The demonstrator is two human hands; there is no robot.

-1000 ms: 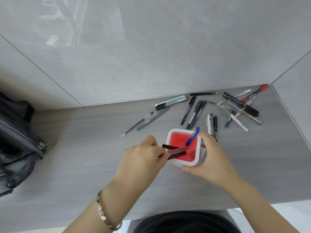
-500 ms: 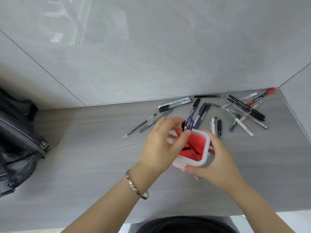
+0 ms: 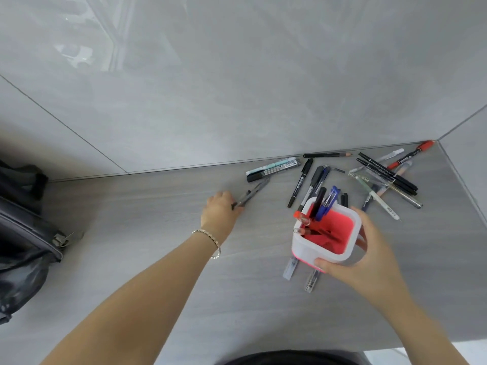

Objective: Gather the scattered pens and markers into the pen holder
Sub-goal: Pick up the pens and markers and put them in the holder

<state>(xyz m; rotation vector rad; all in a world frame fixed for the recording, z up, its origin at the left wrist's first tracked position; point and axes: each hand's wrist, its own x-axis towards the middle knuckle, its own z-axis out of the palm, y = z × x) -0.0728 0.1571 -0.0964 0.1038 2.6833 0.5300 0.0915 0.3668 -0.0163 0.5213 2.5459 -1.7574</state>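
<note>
1. Pens lie everywhere along the back of the grey desk (image 3: 158, 259), most of them in a loose heap (image 3: 387, 180) by the right-hand corner, so the job looks barely begun.
2. Her right hand (image 3: 361, 256) is wrapped around the white pen holder (image 3: 324, 248) with the red inside, lifted and tipped toward her; I'd guess that keeps its mouth open to the next pen.
3. A few pens (image 3: 322, 204) already stand in it, leaning on the far rim.
4. The left hand (image 3: 218, 209) is stretched out far from the holder, fingers closed down on the near end of two grey pens (image 3: 250, 194) lying side by side; whether they are off the desk I cannot tell.
5. Two clear pens (image 3: 300, 272) lie beneath the raised holder, easy to overlook.
6. A dark bag (image 3: 23, 233) sits at the left, out of the way.
</note>
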